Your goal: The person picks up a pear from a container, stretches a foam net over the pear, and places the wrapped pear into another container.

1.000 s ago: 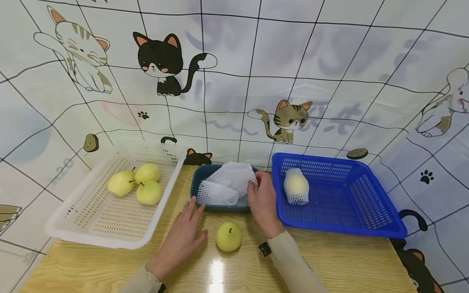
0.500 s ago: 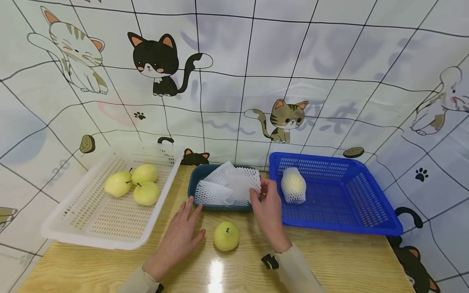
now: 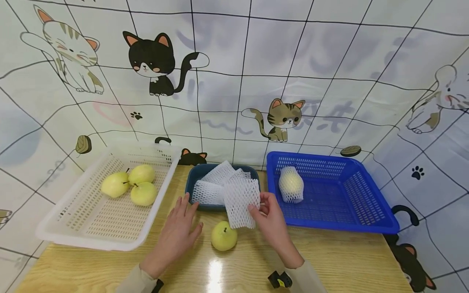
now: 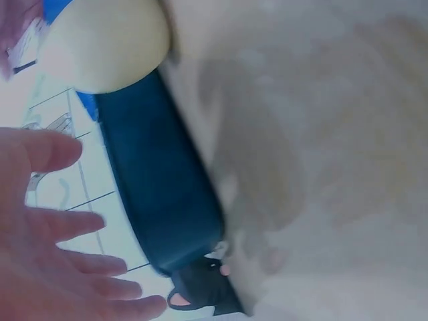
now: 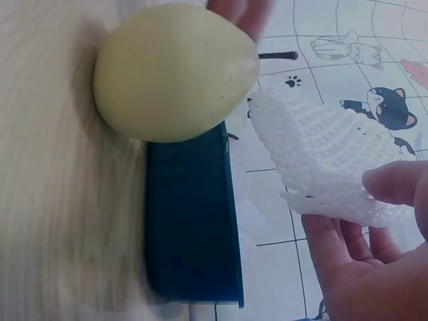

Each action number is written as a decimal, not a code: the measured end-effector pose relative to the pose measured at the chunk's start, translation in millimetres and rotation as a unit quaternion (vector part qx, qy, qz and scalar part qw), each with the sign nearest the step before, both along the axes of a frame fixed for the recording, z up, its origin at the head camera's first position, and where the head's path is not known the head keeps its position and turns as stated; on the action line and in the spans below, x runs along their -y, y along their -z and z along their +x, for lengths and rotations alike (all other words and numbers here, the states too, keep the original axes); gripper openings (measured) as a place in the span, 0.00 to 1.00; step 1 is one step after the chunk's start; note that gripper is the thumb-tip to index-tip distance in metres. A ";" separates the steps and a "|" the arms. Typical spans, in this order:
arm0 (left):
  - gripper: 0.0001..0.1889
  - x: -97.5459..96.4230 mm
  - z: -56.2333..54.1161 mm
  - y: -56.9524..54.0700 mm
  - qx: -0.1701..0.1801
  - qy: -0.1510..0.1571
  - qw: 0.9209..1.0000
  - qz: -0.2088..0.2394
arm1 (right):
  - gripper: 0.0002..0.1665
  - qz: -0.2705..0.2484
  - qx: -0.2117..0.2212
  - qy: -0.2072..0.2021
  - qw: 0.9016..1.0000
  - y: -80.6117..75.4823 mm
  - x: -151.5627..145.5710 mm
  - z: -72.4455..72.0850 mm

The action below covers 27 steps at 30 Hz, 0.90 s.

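My right hand (image 3: 272, 221) pinches a white foam net sleeve (image 3: 242, 203) between thumb and fingers, holding it over the front edge of the dark teal bin (image 3: 210, 208). In the right wrist view the foam net (image 5: 328, 157) hangs in front of the thumb. More foam nets (image 3: 209, 191) lie inside the bin. A yellow-green pear (image 3: 224, 237) stands on the table between my hands, just below the held net. My left hand (image 3: 178, 230), fingers straight and spread, has its fingertips at the bin's front left corner.
At left a white basket (image 3: 137, 241) holds several pears (image 3: 143, 193). On the right stands a blue basket (image 3: 340, 228) with one net-wrapped pear (image 3: 291, 185) in its left part. A patterned wall covering (image 3: 220, 93) rises behind the table (image 3: 190, 268).
My right hand has drawn one foam net up out of the bin and toward me, near the pear. The left hand has stayed by the bin's corner.
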State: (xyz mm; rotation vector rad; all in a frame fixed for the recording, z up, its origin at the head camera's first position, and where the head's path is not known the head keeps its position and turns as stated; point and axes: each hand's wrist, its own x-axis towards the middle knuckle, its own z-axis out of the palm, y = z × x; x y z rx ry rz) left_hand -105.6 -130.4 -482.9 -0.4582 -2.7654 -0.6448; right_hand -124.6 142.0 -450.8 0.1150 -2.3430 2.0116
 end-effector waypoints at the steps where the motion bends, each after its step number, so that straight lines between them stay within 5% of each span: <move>1: 0.30 -0.4 -1.8 -3.0 -0.014 0.002 1.000 0.010 | 0.22 -0.005 0.002 -0.001 1.000 0.3 -0.5 1.0; 6: 0.25 -4.5 -12.0 -18.2 -0.093 0.031 0.992 0.083 | 0.23 -0.017 0.020 -0.013 1.000 1.7 -3.1 5.7; 13: 0.18 -21.2 -23.5 -46.2 -0.139 0.118 0.970 0.159 | 0.23 -0.008 -0.003 -0.004 1.000 -0.2 -3.2 8.2; 20: 0.18 -39.8 -32.7 -64.1 -0.213 0.194 0.949 0.128 | 0.21 0.046 -0.045 0.020 0.998 -4.7 1.5 8.9; 27: 0.20 -50.6 -35.9 -65.8 -0.234 0.203 0.948 0.075 | 0.18 0.098 -0.085 0.020 0.991 -3.7 8.8 7.1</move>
